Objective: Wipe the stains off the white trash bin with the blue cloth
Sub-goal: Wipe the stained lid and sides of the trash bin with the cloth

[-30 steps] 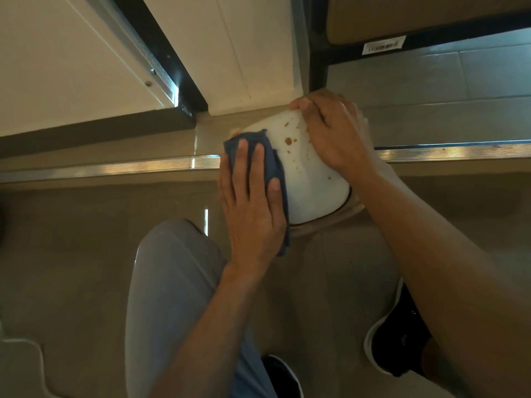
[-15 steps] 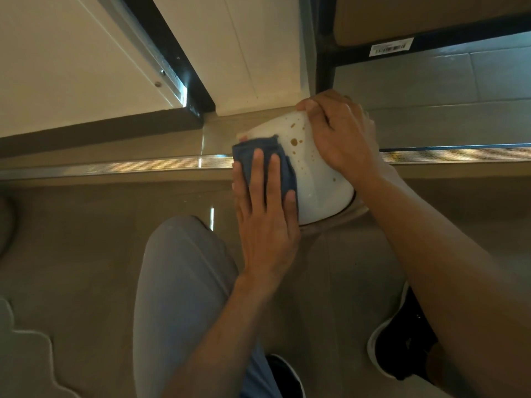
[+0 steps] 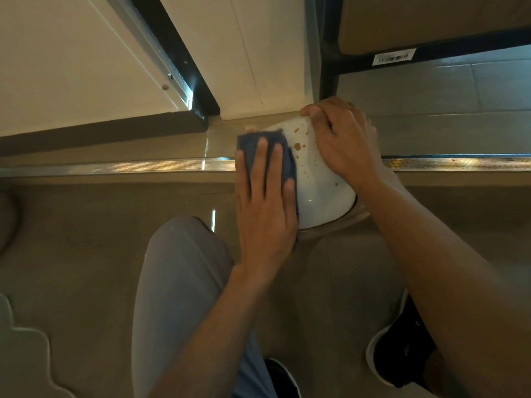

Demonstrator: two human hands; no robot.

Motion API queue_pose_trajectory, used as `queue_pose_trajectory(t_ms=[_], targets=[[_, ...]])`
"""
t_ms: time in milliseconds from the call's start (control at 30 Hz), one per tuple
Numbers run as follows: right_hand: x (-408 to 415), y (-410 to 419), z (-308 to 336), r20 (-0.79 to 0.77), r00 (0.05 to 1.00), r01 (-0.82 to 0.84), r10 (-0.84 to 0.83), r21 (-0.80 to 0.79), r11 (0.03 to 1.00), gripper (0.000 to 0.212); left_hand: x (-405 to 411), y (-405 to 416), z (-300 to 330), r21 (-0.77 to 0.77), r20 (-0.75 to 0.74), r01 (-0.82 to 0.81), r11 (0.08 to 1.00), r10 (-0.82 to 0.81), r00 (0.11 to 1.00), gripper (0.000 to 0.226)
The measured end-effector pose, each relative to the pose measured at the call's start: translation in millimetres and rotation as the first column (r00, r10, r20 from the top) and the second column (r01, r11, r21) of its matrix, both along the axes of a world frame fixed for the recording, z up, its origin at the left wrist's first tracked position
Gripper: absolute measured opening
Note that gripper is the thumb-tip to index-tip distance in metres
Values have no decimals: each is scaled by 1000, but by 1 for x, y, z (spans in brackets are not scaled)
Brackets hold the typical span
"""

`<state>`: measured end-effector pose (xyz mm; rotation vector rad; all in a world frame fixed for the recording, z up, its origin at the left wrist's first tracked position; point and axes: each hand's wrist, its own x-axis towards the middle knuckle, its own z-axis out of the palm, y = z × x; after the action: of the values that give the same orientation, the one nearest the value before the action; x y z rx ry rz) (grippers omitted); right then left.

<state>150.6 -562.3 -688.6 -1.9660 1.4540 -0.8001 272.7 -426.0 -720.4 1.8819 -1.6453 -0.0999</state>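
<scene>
Beige tiled floor with a metal threshold strip and white cabinet doors beyond.
The white trash bin, brown-spotted, straddles the strip; the right hand curls over its far edge, the left hand presses the blue cloth flat-fingered against its left side; black shoe nearby.

Looks like somebody's home, down at floor level near a doorway or where two rooms meet. The floor is glossy beige tile, and a ribbed metal threshold strip runs straight across it, with grey tiles beyond on the right. Up top there's a white panel, probably a door or cabinet front, with a metal rail and a dark gap beside it. A dark furniture frame carries a barcode sticker. The scalloped edge of a rug or mat sits bottom left.
</scene>
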Motion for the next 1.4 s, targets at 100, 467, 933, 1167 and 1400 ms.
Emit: queue_pose_trajectory(t_ms=[100, 467, 933, 1167, 1400], targets=[[-1, 0, 0, 12, 1000, -18, 18, 19, 1000, 34, 6, 11, -12, -28, -130, 24, 999, -27, 991, 52], [4, 7, 0, 18, 999, 30, -30, 14, 999, 33, 21, -53, 25, 64, -275, -84, 994, 98, 956, 44], [8, 11, -1, 10, 999, 39, -39, 3, 999, 33, 46, -67, 34, 228, -633, -124, 966, 244, 734, 41], [11, 12, 0, -15, 997, 74, -75, -23, 997, 32, 11, 2, 0, 117, -538, -124, 985, 168, 826, 58], [10, 11, -3, -17, 999, 46, -47, -32, 998, 31, 21, -3, 4, 76, -599, -109, 991, 133, 790, 48]])
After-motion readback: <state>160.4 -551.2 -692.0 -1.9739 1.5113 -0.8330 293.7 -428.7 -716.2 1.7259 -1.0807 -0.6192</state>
